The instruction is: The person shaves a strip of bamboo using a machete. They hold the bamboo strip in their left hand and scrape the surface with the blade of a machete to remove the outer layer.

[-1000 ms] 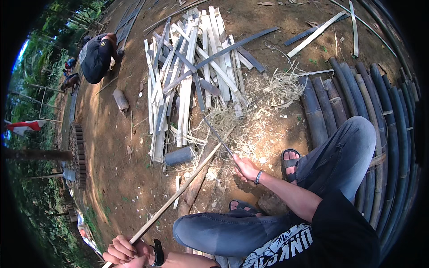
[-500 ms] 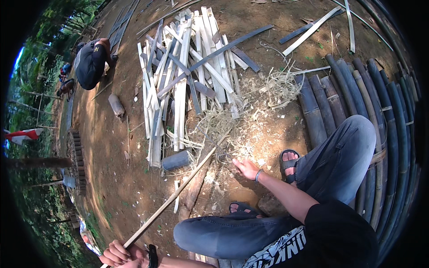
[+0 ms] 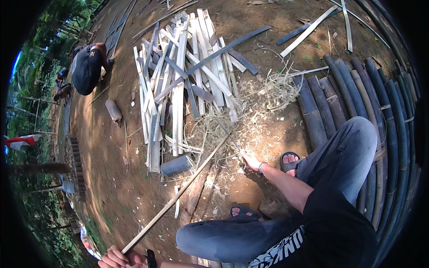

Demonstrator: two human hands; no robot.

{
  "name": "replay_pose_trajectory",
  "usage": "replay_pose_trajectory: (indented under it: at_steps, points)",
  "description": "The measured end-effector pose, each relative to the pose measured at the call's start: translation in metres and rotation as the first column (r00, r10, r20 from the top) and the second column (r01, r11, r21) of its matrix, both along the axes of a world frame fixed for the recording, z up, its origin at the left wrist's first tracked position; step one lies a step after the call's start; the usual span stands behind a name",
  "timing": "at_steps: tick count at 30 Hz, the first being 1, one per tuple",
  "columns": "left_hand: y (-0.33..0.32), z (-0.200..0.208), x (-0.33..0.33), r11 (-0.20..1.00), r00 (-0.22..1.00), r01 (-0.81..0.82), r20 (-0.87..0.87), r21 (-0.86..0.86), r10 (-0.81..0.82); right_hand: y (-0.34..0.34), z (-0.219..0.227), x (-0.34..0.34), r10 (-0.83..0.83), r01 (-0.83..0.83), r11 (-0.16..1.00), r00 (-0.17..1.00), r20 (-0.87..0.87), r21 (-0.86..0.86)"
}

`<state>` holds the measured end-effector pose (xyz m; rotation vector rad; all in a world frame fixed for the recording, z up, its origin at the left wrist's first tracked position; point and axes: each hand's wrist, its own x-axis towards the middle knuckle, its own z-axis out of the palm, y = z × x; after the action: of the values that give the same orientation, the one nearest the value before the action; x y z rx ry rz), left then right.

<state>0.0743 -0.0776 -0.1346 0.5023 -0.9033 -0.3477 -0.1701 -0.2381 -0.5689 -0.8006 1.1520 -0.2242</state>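
Observation:
At the lower left, my left hand [image 3: 119, 257] is closed round the near end of a long, thin bamboo strip [image 3: 166, 206]. The strip slants up to the right, its far end above a wooden log [image 3: 194, 196] on the ground. My right hand [image 3: 251, 161], right of that far end, is wrapped round the handle of a knife [image 3: 230, 136]. Its slim, dark blade points up and left, passing by the strip's tip; whether they touch, I cannot tell. Curly bamboo shavings [image 3: 208, 127] lie behind the blade. The handle is mostly hidden by my fingers.
A pile of split bamboo slats [image 3: 181, 85] lies ahead, a short bamboo section [image 3: 176, 165] at its near end. Bamboo poles [image 3: 313, 111] are stacked on the right. More shavings [image 3: 281, 89] lie between. Another person [image 3: 87, 69] bends down at the far left.
My right hand has moved slightly up and right, its fingers now closed round the knife handle rather than stretched out. The blade has shifted right. My left hand keeps hold of the strip.

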Motion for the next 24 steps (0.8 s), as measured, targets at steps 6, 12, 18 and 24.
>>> replay_pose_trajectory:
  at_steps: [6, 12, 18, 24]
  points:
    - [0.005, -0.001, 0.011, 0.992, 0.994, -0.107, 0.004, 0.062, 0.107, 0.013, 0.001, -0.008, -0.012, 0.013, 0.999, 1.000, -0.015, 0.040]
    - [0.018, -0.004, 0.022, 0.996, 0.988, 0.000, 0.154, 0.090, -0.014, 0.041, 0.022, 0.009, 0.140, -0.154, 0.963, 0.987, -0.080, -0.222]
    - [0.008, 0.002, 0.001, 0.980, 0.977, -0.182, 0.131, 0.084, 0.170, 0.000, 0.020, -0.001, 0.061, -0.117, 0.982, 0.939, -0.338, -0.147]
    - [-0.031, 0.026, -0.034, 1.000, 0.991, -0.014, 0.137, -0.006, 0.015, -0.022, 0.223, -0.048, 0.158, -0.548, 0.527, 0.814, -0.559, -0.649]
